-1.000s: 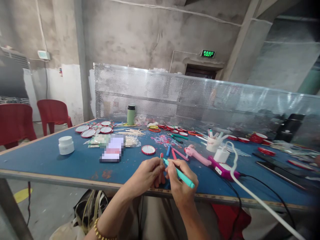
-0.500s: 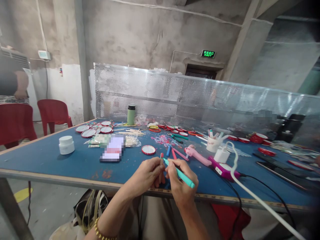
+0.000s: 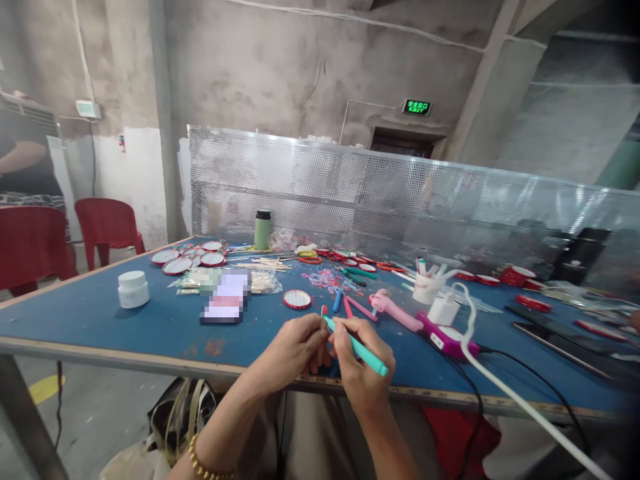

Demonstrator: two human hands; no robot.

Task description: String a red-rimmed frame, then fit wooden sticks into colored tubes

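My left hand [image 3: 304,343] pinches a thin wooden stick with a red tip [image 3: 324,311], held upright just over the table's front edge. In my right hand [image 3: 364,357] is a teal marker pen [image 3: 367,355], gripped as for writing. Its tip meets the stick just below the red end; my fingers partly hide that spot. Beyond my hands lie a blue marker [image 3: 338,300], a pinkish-red marker [image 3: 348,307] and a round red-rimmed disc [image 3: 297,299] with a pale face.
On the blue table [image 3: 165,327] are a white jar [image 3: 133,290], a phone [image 3: 227,297], a green bottle [image 3: 262,230], a pen cup [image 3: 427,288] and a pink-and-purple corded tool [image 3: 443,333]. A white cable [image 3: 505,383] crosses at right. A perforated metal screen [image 3: 300,180] stands behind.
The marker's tip has shifted slightly left along with my right hand, closer against the stick. My left hand stays put. At far left, a person's arm has moved up.
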